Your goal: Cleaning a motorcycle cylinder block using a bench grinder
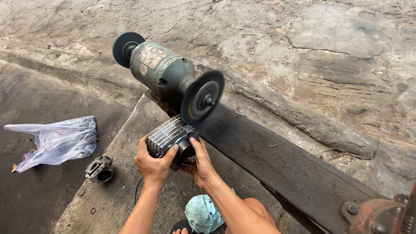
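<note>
**Both hands hold a metal part up to the grinder wheel**

The left hand (152, 164) & right hand (200, 161) are both closed tight around a grey finned metal part (170, 138). The left hand grips its ribbed side w/ fingers curled over the fins. The right hand wraps the round dark end. The part sits just under the near wheel (202, 97) of a green bench grinder (164, 73); can't tell if it touches the wheel. The grinder has a 2nd wheel (125, 47) at its far end & stands on a long dark wood beam (277, 160). All this is over a concrete slab (123, 143).

To the left, on the dark ground, lies a clear plastic bag (58, 141). Near it, at the slab's edge, sits a small metal part (99, 169). A blue-green cloth (203, 213) rests by the person's knee, low in view. A rusty red metal piece (375, 216) shows at the bottom right corner.
</note>
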